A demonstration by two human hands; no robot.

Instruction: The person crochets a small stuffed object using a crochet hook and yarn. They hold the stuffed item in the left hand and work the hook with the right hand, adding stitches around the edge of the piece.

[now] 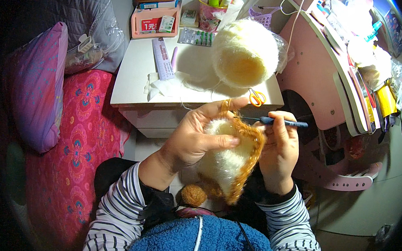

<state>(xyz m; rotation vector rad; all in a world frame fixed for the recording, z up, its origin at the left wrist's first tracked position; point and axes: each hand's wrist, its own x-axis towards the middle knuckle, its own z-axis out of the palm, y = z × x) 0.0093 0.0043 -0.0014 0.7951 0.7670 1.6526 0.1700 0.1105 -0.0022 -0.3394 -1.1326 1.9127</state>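
Note:
A fuzzy cream crochet piece (224,165) with a golden-brown border (252,156) hangs from my left hand (200,135). My left thumb presses on its cream face, and brown yarn (225,106) loops around the raised index finger. Between the thumb and fingers of my right hand (281,140) is a crochet hook (284,122) with a dark blue handle. Its thin shaft points left to the border's upper edge; the hook's tip is hard to make out there. Below the piece, near my lap, rests a small ball of brown yarn (193,195).
On the white cabinet (131,83) ahead sit a large cream fuzzy yarn bundle (245,52), orange-handled scissors (257,98), a ruler (163,59), a blister pack (196,37) and a pink tray (135,23). A pink desk (315,70) piled with items stands right; a red patterned bed cover (83,135) lies left.

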